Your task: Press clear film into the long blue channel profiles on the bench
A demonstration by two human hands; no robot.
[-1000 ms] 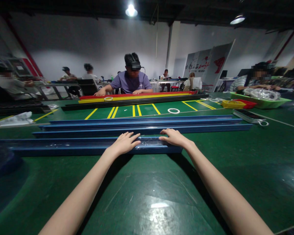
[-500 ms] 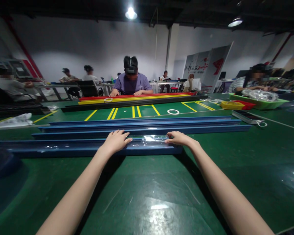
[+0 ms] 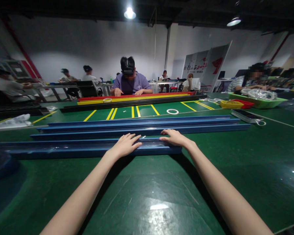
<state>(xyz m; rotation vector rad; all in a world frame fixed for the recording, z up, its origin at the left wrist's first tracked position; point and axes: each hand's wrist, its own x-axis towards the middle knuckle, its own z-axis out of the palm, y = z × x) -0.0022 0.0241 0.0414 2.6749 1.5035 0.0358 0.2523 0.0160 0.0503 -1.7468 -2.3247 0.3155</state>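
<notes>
Plainly, the fingers of the left hand (image 3: 125,144) are spread over the front blue channel (image 3: 83,151), with nothing seen to be gripped; those of the right hand (image 3: 172,137) are bent over the same channel near its right end, and whether anything is pinched by them cannot be told. By judgement, the channel is being handled at this end, perhaps with the glossy clear film (image 3: 55,149) in its trough being smoothed; for a next move, light, even pressure and a steadied channel would be called for. Just beyond the front channel, further blue channels (image 3: 137,130) are laid roughly parallel, and past them a white ring (image 3: 172,111) is seen on the green desk (image 3: 147,192). Farther beyond the channel, black, yellow and red strips (image 3: 134,99) are lined up before a person in purple (image 3: 129,85). The undersides of the fingers are hidden, the film's edges are hard to make out, and the channel's left end is cut off by the frame, near a blurred dark shape (image 3: 2,166).
</notes>
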